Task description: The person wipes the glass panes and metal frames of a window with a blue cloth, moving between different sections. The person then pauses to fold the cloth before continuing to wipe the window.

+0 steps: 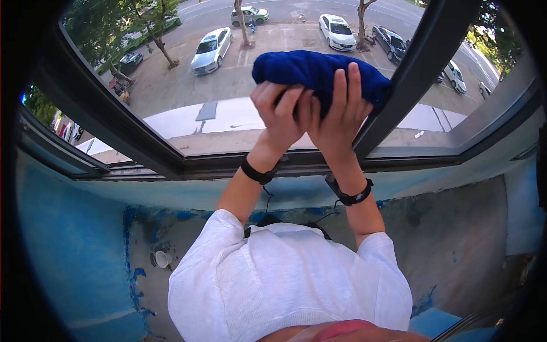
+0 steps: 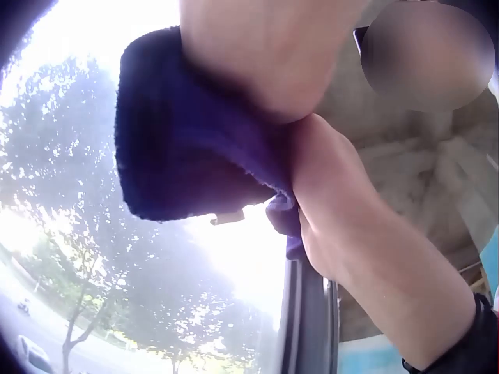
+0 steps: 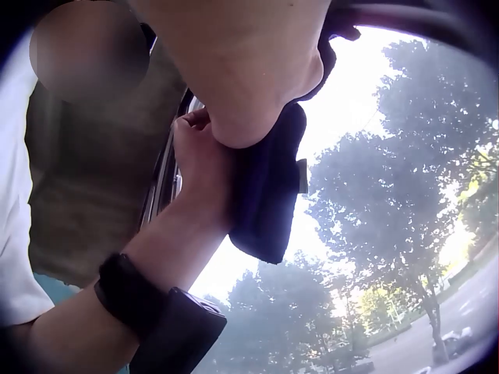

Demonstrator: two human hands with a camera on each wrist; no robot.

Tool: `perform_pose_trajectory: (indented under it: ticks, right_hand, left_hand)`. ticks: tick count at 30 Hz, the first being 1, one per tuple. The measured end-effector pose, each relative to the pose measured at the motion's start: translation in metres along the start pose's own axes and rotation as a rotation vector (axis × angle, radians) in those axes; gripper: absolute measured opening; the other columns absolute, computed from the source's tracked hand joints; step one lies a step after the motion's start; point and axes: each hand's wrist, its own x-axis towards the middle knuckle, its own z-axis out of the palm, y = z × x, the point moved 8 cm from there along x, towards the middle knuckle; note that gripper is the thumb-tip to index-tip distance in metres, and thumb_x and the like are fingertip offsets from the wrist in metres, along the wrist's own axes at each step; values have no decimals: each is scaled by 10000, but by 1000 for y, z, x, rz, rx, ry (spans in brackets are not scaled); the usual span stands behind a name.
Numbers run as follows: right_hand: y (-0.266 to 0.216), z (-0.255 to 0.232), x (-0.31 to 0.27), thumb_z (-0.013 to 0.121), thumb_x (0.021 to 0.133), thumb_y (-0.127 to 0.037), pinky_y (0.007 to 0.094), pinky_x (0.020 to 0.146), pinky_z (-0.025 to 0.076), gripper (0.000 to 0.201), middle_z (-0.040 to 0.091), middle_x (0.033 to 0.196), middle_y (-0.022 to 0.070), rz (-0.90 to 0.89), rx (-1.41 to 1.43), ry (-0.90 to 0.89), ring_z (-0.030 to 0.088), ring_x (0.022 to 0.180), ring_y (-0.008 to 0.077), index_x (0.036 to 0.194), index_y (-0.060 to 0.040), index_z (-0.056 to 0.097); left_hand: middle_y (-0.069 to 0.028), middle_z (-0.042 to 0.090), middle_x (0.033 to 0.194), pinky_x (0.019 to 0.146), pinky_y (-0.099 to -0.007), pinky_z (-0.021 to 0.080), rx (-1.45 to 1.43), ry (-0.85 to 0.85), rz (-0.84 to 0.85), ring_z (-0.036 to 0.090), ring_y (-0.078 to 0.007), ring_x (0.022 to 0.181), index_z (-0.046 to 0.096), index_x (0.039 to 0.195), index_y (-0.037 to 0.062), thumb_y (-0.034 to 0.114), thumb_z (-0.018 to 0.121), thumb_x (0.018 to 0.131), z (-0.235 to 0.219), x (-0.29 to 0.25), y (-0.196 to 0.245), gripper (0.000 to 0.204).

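A dark blue towel [image 1: 307,65], folded into a thick bundle, is held up in front of the window glass. My left hand [image 1: 279,114] grips its lower left part with bent fingers. Beside it, my right hand [image 1: 341,122] presses on the towel, two fingers lying straight up across it. The two hands overlap at the thumbs. In the left wrist view the towel [image 2: 179,148] hangs over the heel of a hand, and a small pale tag [image 2: 228,216] sticks out at its edge. The right wrist view shows the towel [image 3: 269,187] from the other side, the left hand [image 3: 204,160] against it.
Dark window frame bars [image 1: 399,68] stand right of the towel, with another bar [image 1: 108,108] to the left. Below runs the sill [image 1: 319,165] over a blue painted wall. A white cup-like container [image 1: 163,259] is on the floor at left. Parked cars [image 1: 212,51] show outside.
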Motion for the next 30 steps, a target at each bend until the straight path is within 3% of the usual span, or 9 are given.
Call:
perform_pose_trajectory:
  ticks: [6, 8, 9, 12, 17, 20, 22, 23, 30]
  right_hand:
    - [23, -12, -5, 634, 928, -163, 419, 942, 397, 536, 412, 1437, 259, -47, 67, -7, 500, 1184, 357, 1398, 6, 441]
    - [17, -24, -4, 688, 892, -173, 393, 865, 396, 421, 513, 1303, 220, -35, 147, 290, 548, 1082, 278, 1288, -88, 571]
    - [12, -19, 5, 734, 836, -145, 397, 874, 370, 400, 552, 1183, 185, 31, 215, 264, 536, 1085, 266, 1201, -77, 585]
    - [-26, 6, 15, 728, 818, -37, 411, 971, 385, 467, 497, 1250, 224, 112, 415, 255, 501, 1125, 330, 1223, -9, 498]
    - [-134, 51, 33, 691, 836, -282, 380, 845, 292, 369, 618, 1009, 85, -27, 298, 285, 564, 934, 217, 1124, -83, 576]
    - [-190, 71, 42, 659, 866, -317, 391, 847, 292, 342, 618, 1012, 88, -9, 361, 244, 563, 929, 218, 1108, -87, 584]
    - [-213, 87, 42, 627, 892, -338, 395, 851, 289, 314, 615, 990, 79, 3, 368, 251, 562, 916, 213, 1090, -97, 593]
    - [-219, 92, 38, 621, 899, -339, 397, 853, 287, 304, 612, 982, 78, -2, 366, 271, 562, 913, 211, 1086, -101, 594]
    - [-235, 133, -100, 687, 863, -352, 491, 1039, 223, 352, 572, 1058, 51, 12, 363, 101, 530, 877, 236, 1141, -167, 577]
  left_hand:
    - [-75, 444, 1151, 946, -434, 366, 89, -12, 90, 448, -283, 1089, 619, 1091, 129, 93, 715, 792, 20, -5, 26, 317]
    - [-20, 492, 1104, 1019, -462, 322, 193, -13, 181, 492, -234, 1078, 717, 1082, 238, 199, 691, 832, 11, -9, 25, 254]
    - [-13, 483, 1103, 1130, -512, 232, 252, -14, 163, 492, -217, 1080, 730, 1093, 272, 217, 677, 841, 6, -12, 18, 264]
    - [-13, 471, 1121, 1189, -549, 130, 398, -53, 113, 485, -217, 1094, 728, 1110, 259, 231, 675, 840, -27, -16, -13, 276]
    - [-101, 433, 1306, 1200, -571, 58, 620, 20, 193, 399, -356, 1261, 703, 1155, 100, 299, 622, 922, -118, 0, -85, 317]
    - [-254, 424, 1441, 1176, -595, 161, 720, -5, 215, 288, -468, 1413, 602, 1245, -51, 270, 519, 983, -153, 16, -116, 423]
    - [-370, 412, 1411, 1127, -644, 240, 585, -161, 107, 356, -526, 1356, 452, 1340, -102, 185, 437, 1024, -164, 20, -135, 428]
    - [-340, 443, 1417, 1155, -596, 222, 619, -131, 126, 360, -496, 1376, 449, 1336, -135, 260, 455, 1011, -169, 14, -140, 512]
    - [-332, 325, 1505, 1163, -630, 131, 506, -292, -55, 214, -486, 1448, 378, 1407, -125, 276, 437, 990, -210, -135, -156, 581]
